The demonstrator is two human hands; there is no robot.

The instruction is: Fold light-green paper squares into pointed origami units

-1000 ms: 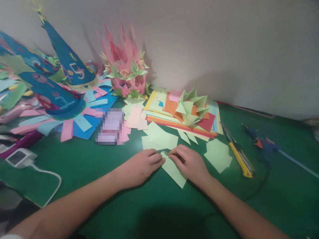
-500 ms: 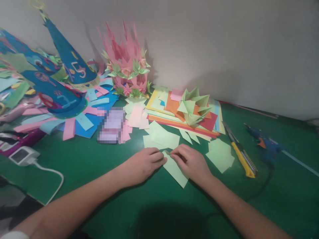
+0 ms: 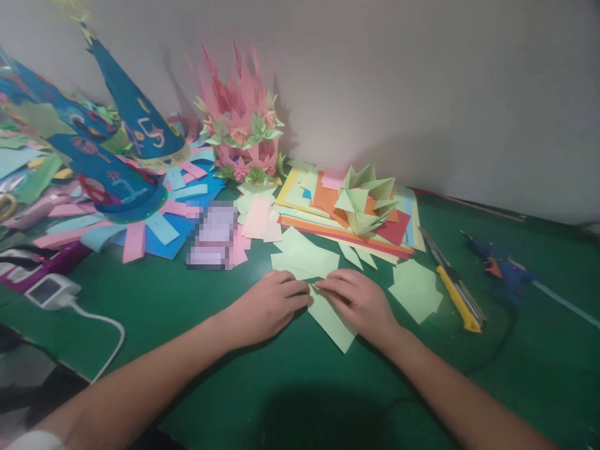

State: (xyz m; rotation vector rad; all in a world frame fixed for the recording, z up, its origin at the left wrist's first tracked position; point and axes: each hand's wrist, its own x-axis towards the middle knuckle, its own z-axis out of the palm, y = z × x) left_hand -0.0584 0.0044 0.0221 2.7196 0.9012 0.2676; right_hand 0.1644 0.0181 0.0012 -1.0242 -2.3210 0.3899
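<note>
Well forward of the back edge of the smooth green counter point(image 3: 539, 356): one pale-green, straight-edged paper sheet point(image 3: 334, 326); our left hand point(image 3: 276, 305) and right hand point(image 3: 360, 303) both pinched nearly closed on its far end. Step, we judge: folding. Next: firm creasing, corners held aligned.

A pale green, smooth piece of paper with straight cut edges point(image 3: 332, 322) lies slantwise on the green tabletop point(image 3: 300, 369), its squared near end angled down to the right and its long left edge bare. Its far end narrows to a small fold, pinched between the fingertips of the left hand point(image 3: 284, 303) and right hand point(image 3: 360, 301), the latter covering part of its right side.
</note>
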